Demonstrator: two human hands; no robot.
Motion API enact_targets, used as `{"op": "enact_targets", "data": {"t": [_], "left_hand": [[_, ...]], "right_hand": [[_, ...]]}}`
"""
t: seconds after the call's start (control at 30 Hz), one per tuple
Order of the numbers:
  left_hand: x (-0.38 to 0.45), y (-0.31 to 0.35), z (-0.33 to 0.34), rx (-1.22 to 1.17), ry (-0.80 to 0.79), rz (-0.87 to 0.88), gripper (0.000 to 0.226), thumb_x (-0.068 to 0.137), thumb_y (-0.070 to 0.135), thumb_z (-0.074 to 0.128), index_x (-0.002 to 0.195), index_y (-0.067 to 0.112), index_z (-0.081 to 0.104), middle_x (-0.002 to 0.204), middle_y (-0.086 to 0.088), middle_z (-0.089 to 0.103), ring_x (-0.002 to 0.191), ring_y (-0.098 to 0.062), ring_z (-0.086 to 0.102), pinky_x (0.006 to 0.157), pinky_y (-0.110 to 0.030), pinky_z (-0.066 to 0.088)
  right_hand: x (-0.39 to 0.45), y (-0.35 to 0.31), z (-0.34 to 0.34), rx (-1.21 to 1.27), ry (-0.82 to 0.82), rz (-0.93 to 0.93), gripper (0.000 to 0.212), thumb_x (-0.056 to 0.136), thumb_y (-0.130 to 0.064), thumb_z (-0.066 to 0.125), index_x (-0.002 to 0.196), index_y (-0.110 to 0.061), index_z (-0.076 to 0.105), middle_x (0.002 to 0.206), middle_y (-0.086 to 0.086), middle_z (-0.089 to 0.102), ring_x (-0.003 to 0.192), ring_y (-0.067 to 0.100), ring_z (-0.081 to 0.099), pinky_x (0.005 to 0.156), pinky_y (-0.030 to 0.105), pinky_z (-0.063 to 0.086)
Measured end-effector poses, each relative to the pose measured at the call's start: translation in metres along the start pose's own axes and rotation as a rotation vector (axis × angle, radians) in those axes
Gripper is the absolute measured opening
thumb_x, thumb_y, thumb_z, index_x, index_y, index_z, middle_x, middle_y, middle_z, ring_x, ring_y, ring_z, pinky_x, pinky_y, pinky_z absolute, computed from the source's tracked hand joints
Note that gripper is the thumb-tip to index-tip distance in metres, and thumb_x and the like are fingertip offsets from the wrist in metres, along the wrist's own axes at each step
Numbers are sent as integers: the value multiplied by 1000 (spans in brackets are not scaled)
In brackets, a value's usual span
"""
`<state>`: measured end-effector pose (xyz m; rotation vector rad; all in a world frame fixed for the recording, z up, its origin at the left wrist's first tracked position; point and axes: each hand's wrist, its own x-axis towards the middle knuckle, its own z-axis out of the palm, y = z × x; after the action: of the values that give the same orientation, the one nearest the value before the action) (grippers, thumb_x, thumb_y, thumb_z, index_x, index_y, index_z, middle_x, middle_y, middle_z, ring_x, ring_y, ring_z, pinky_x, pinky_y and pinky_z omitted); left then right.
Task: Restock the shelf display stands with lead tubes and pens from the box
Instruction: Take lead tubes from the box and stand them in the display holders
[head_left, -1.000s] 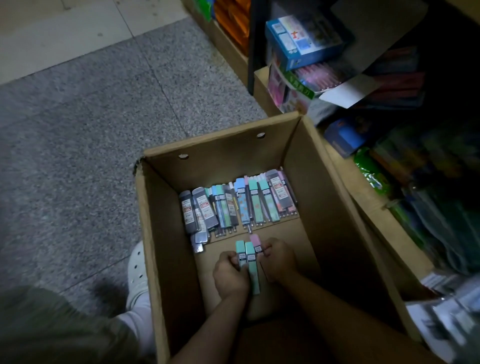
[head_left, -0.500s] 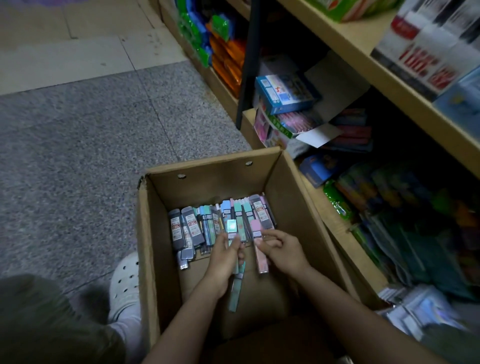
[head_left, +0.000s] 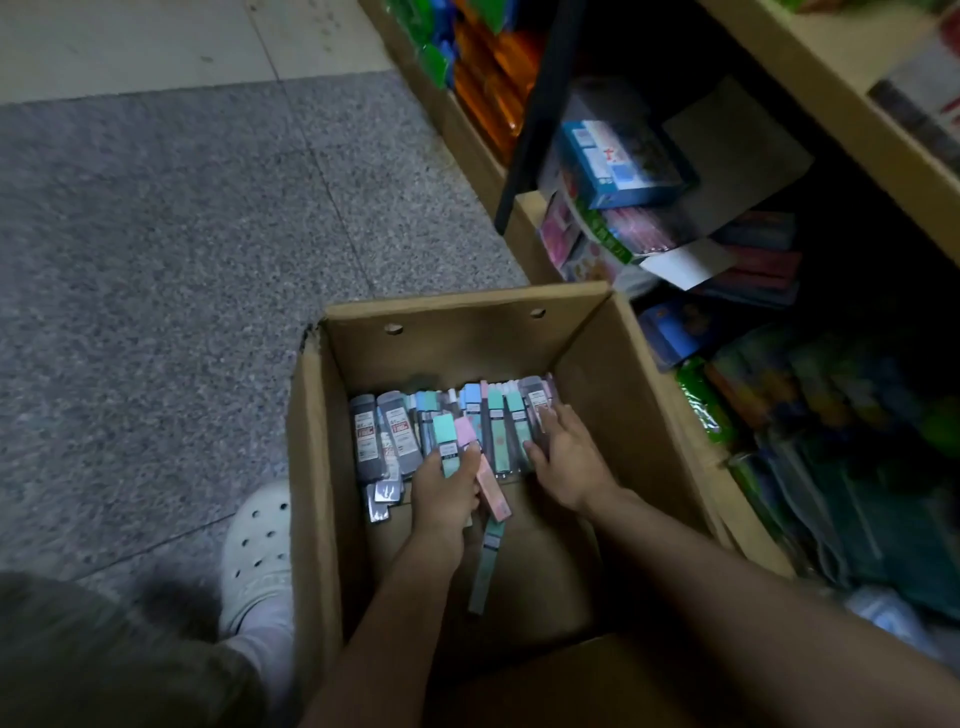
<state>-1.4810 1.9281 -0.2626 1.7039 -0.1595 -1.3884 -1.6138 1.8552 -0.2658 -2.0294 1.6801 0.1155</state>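
Observation:
An open cardboard box (head_left: 311, 467) stands on the floor before me. Along its far wall lies a row of lead tubes (head_left: 400, 431), grey ones at the left and teal, blue and pink ones to the right. My left hand (head_left: 441, 493) is shut on a small bundle of tubes: a teal one (head_left: 445, 434), a pink one (head_left: 491, 486) and another teal one hanging below. My right hand (head_left: 563, 457) rests with spread fingers on the right end of the row, touching the teal and grey tubes there, holding nothing.
Wooden shelves (head_left: 831, 83) rise at the right, packed with boxed and bagged stationery, including a blue box (head_left: 623, 161). Grey speckled floor (head_left: 156, 260) spreads to the left. My white clog (head_left: 257, 535) stands beside the box's left wall.
The pink tube passed from my right hand to my left, joining the teal ones. My right hand reached forward onto the right end of the row. The view tilted up a little.

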Motion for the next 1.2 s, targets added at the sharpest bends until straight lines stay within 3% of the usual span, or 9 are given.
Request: {"op": "enact_targets", "data": {"t": [0.1,0.33,0.53,0.63,0.73,0.83,0.97,1.07,1.2], "left_hand": [[7,3,-3,-29,44,27,21,95,21,59,109,6,66,107,-21,69,92,-28,68,54,-19,50],[20,4,4,-14,47,11,19,93,27,62,104,12,66,101,-11,71,87,-22,68,62,-23,50],[21,-12,12,-10,44,-32,25,95,24,58,108,3,59,102,-25,67,89,-33,67,39,-12,42],[21,-14,8,-16,69,-36,26,95,20,59,111,1,62,84,-15,63,60,-16,57,43,-15,40],[21,-14,5,10,106,-34,23,94,20,60,107,2,64,85,-14,65,59,-11,52,42,-14,39],[17,-9,5,17,99,-5,24,94,21,60,108,1,63,94,-21,69,66,-17,59,46,-16,42],[-1,11,12,20,61,12,26,95,24,59,114,7,63,111,-16,69,102,-32,65,85,-38,54],[-20,40,25,20,-8,118,14,95,17,59,104,9,65,100,-10,71,90,-25,68,76,-32,53],[-48,97,48,172,-116,362,15,92,15,63,100,3,67,93,-14,70,84,-25,65,68,-28,50]], "right_hand": [[17,1,16,-143,-74,28,66,98,-40,46,151,-10,23,162,8,5,149,26,6,122,38,10],[18,10,34,-177,46,22,45,95,-36,51,137,-20,45,148,6,36,132,26,33,109,41,31],[38,2,34,-114,134,134,39,92,-24,60,126,-10,47,129,14,50,118,30,46,98,38,40],[46,-3,34,-50,150,199,44,89,-19,64,126,-6,45,127,17,50,118,34,48,99,39,39],[48,-3,33,8,102,234,38,89,-14,64,123,-4,51,129,18,46,114,36,53,101,40,42],[41,-4,29,139,99,246,27,87,-15,68,113,-6,63,121,13,59,106,30,60,93,34,47],[14,-19,6,586,162,298,37,79,-7,73,113,-17,61,97,-2,66,92,16,65,86,23,48],[-8,-27,-31,757,224,200,45,75,5,71,106,-24,54,90,-2,66,87,18,68,83,30,54],[-38,-28,-99,865,335,92,37,81,9,65,107,-14,55,76,-7,64,61,-2,59,59,12,50]]}}
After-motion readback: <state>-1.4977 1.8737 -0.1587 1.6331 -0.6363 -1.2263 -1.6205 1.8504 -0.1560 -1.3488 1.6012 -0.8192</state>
